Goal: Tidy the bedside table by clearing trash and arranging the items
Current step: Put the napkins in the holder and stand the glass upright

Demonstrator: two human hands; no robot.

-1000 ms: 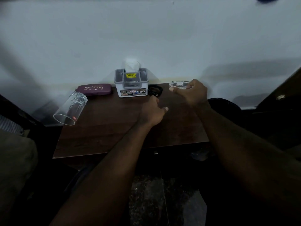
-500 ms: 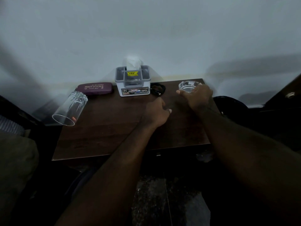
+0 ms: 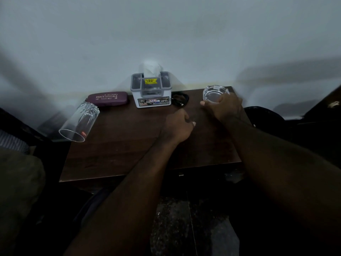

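Note:
On the dark wooden bedside table (image 3: 118,156), my right hand (image 3: 224,108) grips a clear glass ashtray (image 3: 214,94) at the back right corner. My left hand (image 3: 178,126) rests on the table's middle as a loose fist, holding nothing that I can see. A clear drinking glass (image 3: 78,121) lies on its side over the left edge. A maroon spectacle case (image 3: 108,98) lies at the back left. A white and grey tissue box (image 3: 152,89) with a tissue sticking up stands at the back centre. A coiled black cable (image 3: 180,99) lies to its right.
A pale wall (image 3: 166,34) runs right behind the table. A dark round object (image 3: 263,115) sits to the right of the table. Bedding (image 3: 16,172) lies at the left. The dark speckled floor (image 3: 175,228) shows below the front edge.
My right hand has carried the ashtray to the right, from beside the cable down to the table's back right corner. My left hand has hardly moved.

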